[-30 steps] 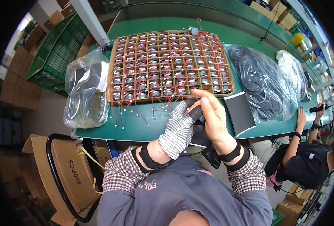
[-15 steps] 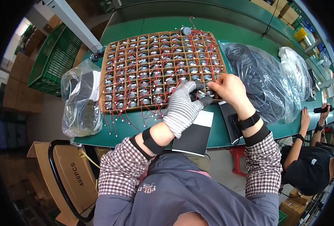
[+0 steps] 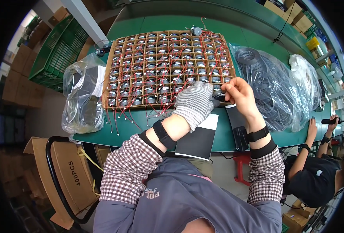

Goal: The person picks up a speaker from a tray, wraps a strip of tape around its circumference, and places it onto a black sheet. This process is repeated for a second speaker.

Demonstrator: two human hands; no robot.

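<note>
A shallow cardboard tray (image 3: 105,91) divided into cells lies across the table, holding many small round grey parts with red and black wires and white plugs. Over its near right corner, my left hand (image 3: 195,101), in a grey striped glove, is closed around a small round dark part (image 3: 219,96), which the glove partly covers. My bare right hand (image 3: 241,96) is just beside it, thumb and fingers pinched together near that part. What the pinch holds, if anything, is too small to make out. A loose round part (image 3: 196,31) rests on the tray's far edge.
Clear bags of dark rings (image 3: 263,87) lie at the right, and another bag (image 3: 84,103) stands at the left. Near the front edge are a black-and-white sheet (image 3: 197,138) and a dark flat object (image 3: 236,126). A co-worker (image 3: 311,167) sits at far right.
My left hand has turned, its back now covering more of the part. The right hand has lifted slightly off the tray corner, fingers still pinched. The whole view has shifted slightly.
</note>
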